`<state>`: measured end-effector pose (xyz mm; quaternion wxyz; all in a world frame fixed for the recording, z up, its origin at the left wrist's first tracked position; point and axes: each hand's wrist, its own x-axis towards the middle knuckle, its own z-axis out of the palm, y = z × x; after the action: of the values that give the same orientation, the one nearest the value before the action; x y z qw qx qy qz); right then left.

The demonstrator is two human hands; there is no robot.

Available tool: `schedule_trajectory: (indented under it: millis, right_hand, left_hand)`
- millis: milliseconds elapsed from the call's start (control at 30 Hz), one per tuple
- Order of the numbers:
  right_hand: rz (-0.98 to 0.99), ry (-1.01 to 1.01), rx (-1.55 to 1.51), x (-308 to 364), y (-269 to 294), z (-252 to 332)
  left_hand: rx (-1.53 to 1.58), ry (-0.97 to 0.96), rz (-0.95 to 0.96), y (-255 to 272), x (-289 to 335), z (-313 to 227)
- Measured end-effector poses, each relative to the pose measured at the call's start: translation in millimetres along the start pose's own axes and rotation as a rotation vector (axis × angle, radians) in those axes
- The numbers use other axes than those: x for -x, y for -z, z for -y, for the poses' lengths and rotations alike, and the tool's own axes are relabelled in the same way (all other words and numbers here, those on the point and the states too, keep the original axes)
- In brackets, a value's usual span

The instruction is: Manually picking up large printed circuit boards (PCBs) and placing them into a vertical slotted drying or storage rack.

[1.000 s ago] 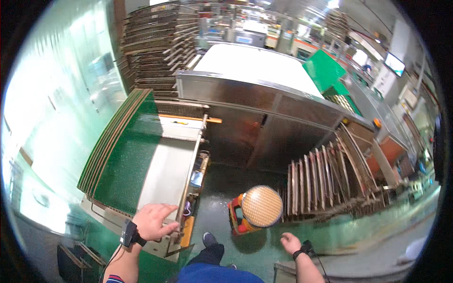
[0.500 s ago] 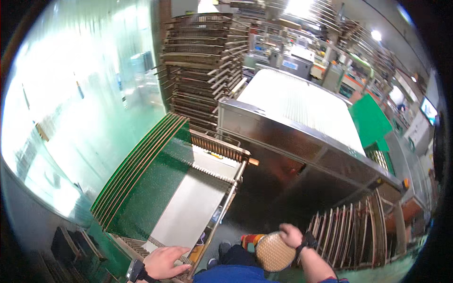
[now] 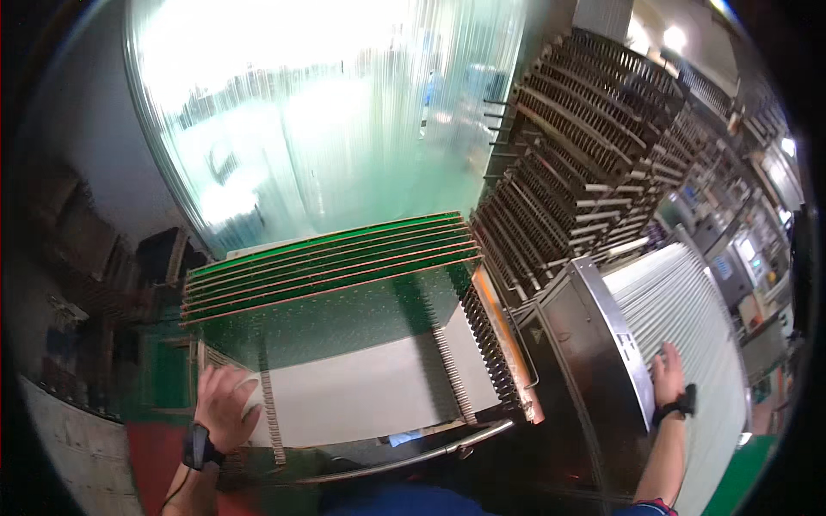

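My left hand [image 3: 225, 404] is over the near left corner of a slotted rack, its fingers apart and nothing in them. Whether it touches the rack's side is hard to tell. Several green panels [image 3: 344, 297] with copper-coloured edges stand in a row at the rack's far side. A white base [image 3: 353, 391] lies below them, with toothed strips [image 3: 449, 370] across it. My right hand [image 3: 668, 377] is stretched out over the metal edge of a roller conveyor [image 3: 697, 318], fingers extended, holding nothing. Contact with the rollers cannot be made out.
A metal bar [image 3: 413, 460] runs along the rack's near side. Tall stacked racks [image 3: 585, 129] rise behind, between the rack and the conveyor. Translucent strip curtains [image 3: 344, 146] hang beyond the panels. Dark frames [image 3: 163, 258] stand at the left.
The view has swung left, bringing the rack to the middle. My right hand has left the round stool seat and is now at the conveyor edge. My left hand stays by the rack.
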<state>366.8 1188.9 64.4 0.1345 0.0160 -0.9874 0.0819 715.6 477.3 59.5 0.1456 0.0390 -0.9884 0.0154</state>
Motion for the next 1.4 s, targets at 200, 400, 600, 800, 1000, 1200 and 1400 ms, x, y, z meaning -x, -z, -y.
schedule_trajectory:
  millis: [200,400,600,800,1000,1200,1400]
  right_hand:
    - [-0.008,0.026,-0.105,-11,-2,10]
    - [0.0,0.029,-0.126,-7,-11,-22]
    - [0.023,0.116,-0.287,-41,-19,-56]
    - [-0.23,0.571,-0.107,-17,8,27]
    - [0.123,0.951,-0.457,167,-33,107]
    - [1.029,1.047,-0.021,355,-239,42]
    - [1.137,0.813,-0.054,412,-267,37]
  left_hand:
    - [-0.138,0.421,-0.105,-6,21,0]
    - [0.048,0.502,-0.035,-11,11,-5]
    - [0.163,0.363,-0.041,-29,19,35]
    - [-0.092,0.231,-0.435,27,38,-20]
    - [0.212,-0.131,-0.165,23,146,-169]
    - [0.611,0.298,0.427,-191,335,-207]
    - [0.504,0.725,0.495,-307,407,-256]
